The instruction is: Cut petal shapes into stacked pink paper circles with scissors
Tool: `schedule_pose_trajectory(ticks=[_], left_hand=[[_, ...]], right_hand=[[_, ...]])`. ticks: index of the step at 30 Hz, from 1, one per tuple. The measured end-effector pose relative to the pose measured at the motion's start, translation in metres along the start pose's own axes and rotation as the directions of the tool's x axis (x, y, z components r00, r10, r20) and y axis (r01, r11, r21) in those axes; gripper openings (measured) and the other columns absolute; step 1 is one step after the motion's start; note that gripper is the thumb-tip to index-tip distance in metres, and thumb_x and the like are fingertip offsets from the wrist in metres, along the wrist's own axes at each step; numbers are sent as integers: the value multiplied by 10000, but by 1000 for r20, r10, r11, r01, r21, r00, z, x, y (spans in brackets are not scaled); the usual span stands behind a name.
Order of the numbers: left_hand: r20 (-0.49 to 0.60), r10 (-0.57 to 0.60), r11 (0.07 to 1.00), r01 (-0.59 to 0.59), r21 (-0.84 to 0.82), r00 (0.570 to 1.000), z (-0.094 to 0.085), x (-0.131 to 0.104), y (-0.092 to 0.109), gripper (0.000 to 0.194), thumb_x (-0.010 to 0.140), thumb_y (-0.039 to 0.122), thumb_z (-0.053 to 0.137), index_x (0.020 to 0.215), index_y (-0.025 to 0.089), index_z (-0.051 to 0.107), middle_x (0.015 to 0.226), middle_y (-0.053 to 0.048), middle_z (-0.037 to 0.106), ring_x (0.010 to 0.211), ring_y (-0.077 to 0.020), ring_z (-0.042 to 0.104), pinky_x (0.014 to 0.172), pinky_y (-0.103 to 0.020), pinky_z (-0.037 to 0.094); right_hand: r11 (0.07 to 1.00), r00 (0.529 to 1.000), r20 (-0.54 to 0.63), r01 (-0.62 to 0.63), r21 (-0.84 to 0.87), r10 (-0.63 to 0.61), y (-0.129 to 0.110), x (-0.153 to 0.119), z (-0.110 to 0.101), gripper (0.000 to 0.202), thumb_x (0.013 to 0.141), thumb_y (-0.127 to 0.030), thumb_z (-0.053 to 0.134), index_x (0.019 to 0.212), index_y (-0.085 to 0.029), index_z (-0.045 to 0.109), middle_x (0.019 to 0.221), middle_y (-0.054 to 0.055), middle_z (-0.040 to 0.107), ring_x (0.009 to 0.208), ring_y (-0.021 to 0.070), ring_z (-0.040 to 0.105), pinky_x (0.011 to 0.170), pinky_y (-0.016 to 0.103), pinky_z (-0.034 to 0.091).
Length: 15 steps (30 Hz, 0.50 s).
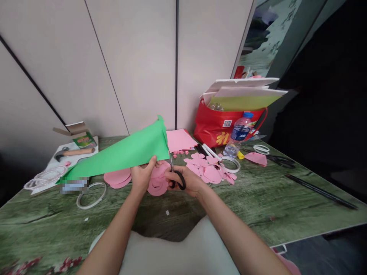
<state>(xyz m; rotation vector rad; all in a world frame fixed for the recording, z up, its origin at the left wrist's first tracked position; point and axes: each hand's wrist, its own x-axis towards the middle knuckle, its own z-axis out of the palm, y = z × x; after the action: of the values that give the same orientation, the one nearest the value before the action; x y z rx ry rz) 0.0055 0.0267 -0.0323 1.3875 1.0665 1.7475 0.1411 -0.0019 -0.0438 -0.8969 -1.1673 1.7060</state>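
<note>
A long green sheet of paper (123, 151) slants across the middle of the table, held up by my left hand (142, 176), whose thumb lies on its lower edge. Black-handled scissors (180, 181) are in my right hand (186, 179), their blades pointing up at the sheet's right end. Whether the blades touch the paper I cannot tell. Beneath and between the hands lie round pink paper pieces (157, 186), partly hidden. Another pink circle stack (117, 178) lies left of my left hand. Pink petal-shaped cutouts (210, 172) are heaped to the right of the scissors.
A red bag (210, 124) with boards in it stands at the back right, a water bottle (240, 133) before it. Tape rolls (230, 164), a hammer (77, 152), an opened small box (83, 139), a pink paper stack (180, 140) and a black rod (321, 191) lie around.
</note>
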Motion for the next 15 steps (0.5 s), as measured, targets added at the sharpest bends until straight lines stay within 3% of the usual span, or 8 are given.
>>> schedule_pose_trajectory(ticks=[4,7,11,15], left_hand=[[42,-41,995,44,-85,998,1,0,4,189,666,262,650,525,162,574,517,-17,604,516,-144,573,611,-290,492],[115,-108,963,133,-233,987,2,1,6,177,627,283,682,562,157,576,539,-13,599,562,-154,585,662,-321,497],[135,-184,889,223,-401,974,1,3,8,224,545,251,748,689,155,604,635,-4,629,617,-140,590,665,-313,507],[152,-203,860,251,-444,967,0,4,9,303,521,262,767,771,176,620,709,-8,648,678,-150,604,666,-313,519]], right_hand=[[965,976,-106,168,-201,-192,1,2,1,349,528,-412,734,688,-170,540,502,-70,438,455,64,385,456,202,331],[865,913,-200,240,-441,-355,0,0,2,303,575,-401,701,724,-189,544,558,-49,488,508,96,436,497,220,346],[635,804,-291,134,-760,-519,-3,-6,7,183,664,-354,626,786,-229,571,614,-28,553,565,135,492,550,239,351],[491,736,-282,77,-868,-615,-3,-10,10,113,703,-308,582,798,-248,578,638,-24,565,560,135,486,542,239,310]])
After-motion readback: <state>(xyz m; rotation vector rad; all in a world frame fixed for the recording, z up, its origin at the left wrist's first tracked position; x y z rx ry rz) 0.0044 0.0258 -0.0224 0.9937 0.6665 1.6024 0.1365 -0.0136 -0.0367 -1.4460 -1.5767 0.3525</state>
